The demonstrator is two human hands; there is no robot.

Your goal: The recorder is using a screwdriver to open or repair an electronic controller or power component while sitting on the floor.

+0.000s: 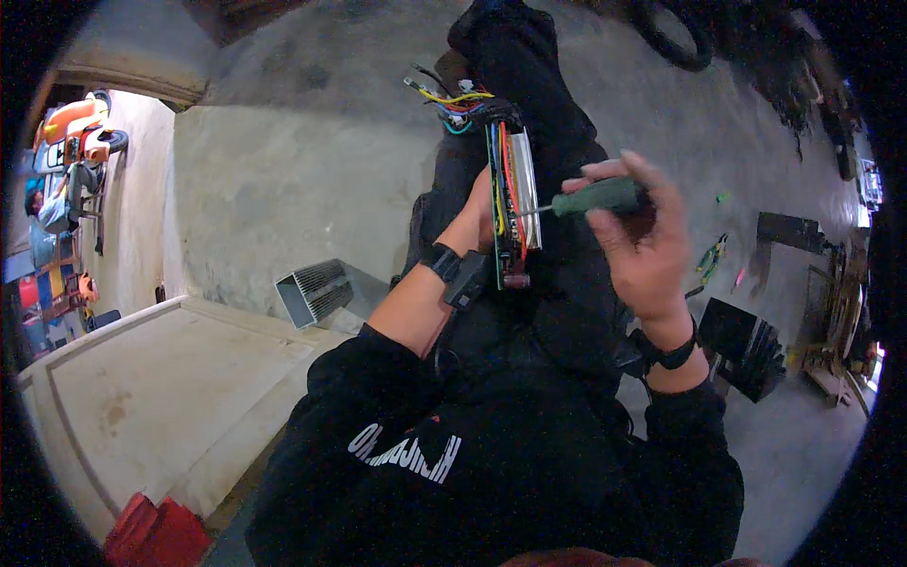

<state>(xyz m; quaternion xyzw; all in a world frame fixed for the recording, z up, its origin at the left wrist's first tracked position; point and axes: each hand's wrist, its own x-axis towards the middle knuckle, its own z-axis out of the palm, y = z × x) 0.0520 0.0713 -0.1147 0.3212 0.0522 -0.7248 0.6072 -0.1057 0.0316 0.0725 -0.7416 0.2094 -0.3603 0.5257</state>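
In front of me a long, narrow circuit board (501, 248) stands on edge over my dark-clothed legs. A silvery metal strip (525, 189) runs along its right side, and red, yellow and blue wires lie lengthwise on it. From its far end spreads a bundle of loose coloured wires (455, 102) with connectors. My left hand (480, 200) grips the board from the left; its fingers are mostly hidden behind it. A screwdriver (597, 197) with a green handle is in my right hand (647, 241), its tip pointing left at the board's middle. Whether the tip touches is hard to tell.
A finned metal housing (326, 291) lies on the concrete floor to the left, beside a large pale panel (189, 369). Rightward are pliers (710, 260) and a black ridged object (742, 345). A tyre (673, 42) lies far right; an orange motorbike (80, 128) stands outside.
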